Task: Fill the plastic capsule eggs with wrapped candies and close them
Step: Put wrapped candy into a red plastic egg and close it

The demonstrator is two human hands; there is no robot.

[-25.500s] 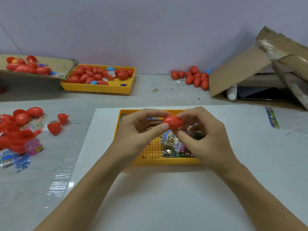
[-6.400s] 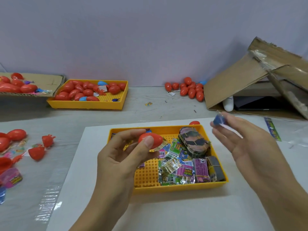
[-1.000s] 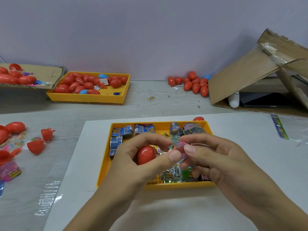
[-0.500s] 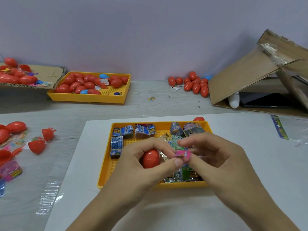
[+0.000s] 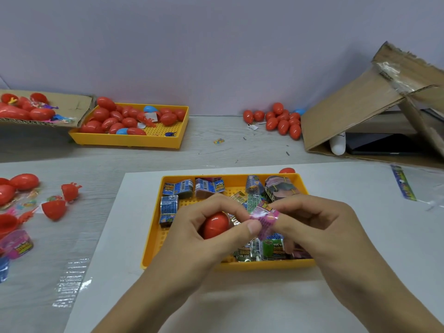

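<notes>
A: Since a second ago, hands closer together over yellow tray (image 5: pixel 153 246).
B: Left hand (image 5: pixel 204 239) grips red egg (image 5: pixel 215 224); right hand (image 5: pixel 312 227) pinches pink candy (image 5: pixel 265 218) beside it, probably for loading.

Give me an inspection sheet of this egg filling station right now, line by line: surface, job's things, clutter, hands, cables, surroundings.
Surface: grey table with a white sheet in front.
Job's things: near yellow tray of wrapped candies; red egg; pink candy.
Clutter: far tray of eggs; egg pile; open egg halves; cardboard box.
Hands: left hand grips the red egg; right hand pinches the pink candy.
Cables: nothing seen.
Surroundings: plain wall.
</notes>
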